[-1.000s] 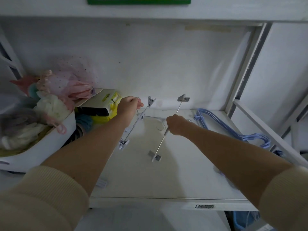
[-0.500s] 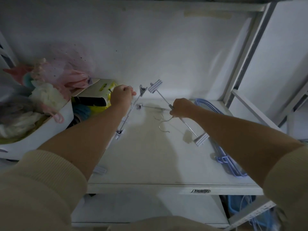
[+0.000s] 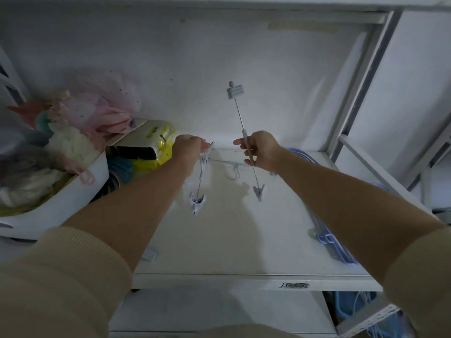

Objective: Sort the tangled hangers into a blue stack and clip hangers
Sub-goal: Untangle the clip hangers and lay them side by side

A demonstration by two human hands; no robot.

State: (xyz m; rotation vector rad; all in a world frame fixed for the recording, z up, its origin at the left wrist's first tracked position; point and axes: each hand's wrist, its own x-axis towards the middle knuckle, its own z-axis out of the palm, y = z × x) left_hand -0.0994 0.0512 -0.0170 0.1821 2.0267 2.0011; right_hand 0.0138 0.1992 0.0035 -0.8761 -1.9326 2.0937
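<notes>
My right hand (image 3: 262, 152) grips the middle of a white clip hanger (image 3: 240, 118) and holds it nearly upright above the white shelf (image 3: 239, 240). One clip is high up against the back wall, the other (image 3: 258, 191) hangs just over the shelf. My left hand (image 3: 189, 147) pinches the top of a second clip hanger (image 3: 200, 181), whose lower clip (image 3: 196, 202) dangles over the shelf. A metal hook (image 3: 233, 173) shows between the two hangers. The blue hangers (image 3: 334, 242) lie stacked along the shelf's right side, partly behind my right forearm.
A white basket (image 3: 61, 203) of soft pink and white items stands on the left. Yellow and black items (image 3: 151, 152) sit behind my left hand. A loose white clip (image 3: 148, 254) lies near the shelf's front left. A slanted frame bar (image 3: 380, 172) borders the right.
My right hand has swung its clip hanger from a slant across the shelf to nearly upright, raising one clip towards the wall. My left hand has stayed in place on its hanger.
</notes>
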